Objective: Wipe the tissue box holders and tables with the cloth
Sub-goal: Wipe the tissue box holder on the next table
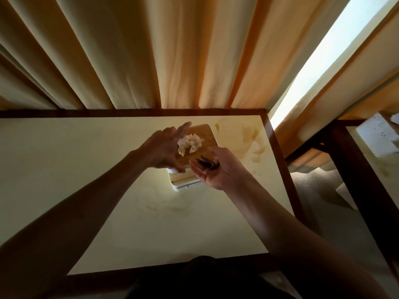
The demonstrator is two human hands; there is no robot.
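Observation:
A tissue box holder (208,137) with a pale wooden lid and white base stands on the cream table (108,169), toward its far right. A crumpled white tissue (191,144) sticks up through the lid. My left hand (165,148) lies along the holder's left side, fingers stretched over the lid and thumb down by the base. My right hand (216,171) is at the holder's near right corner, palm turned up, and grips a small dark cloth (207,164) bunched in its fingers.
The table has a dark wooden frame (278,160). Beige curtains (151,57) hang right behind it, with a bright window gap (323,67) at the right. A second table (354,169) at the right carries another white box (377,138). Pale carpet shows between the tables.

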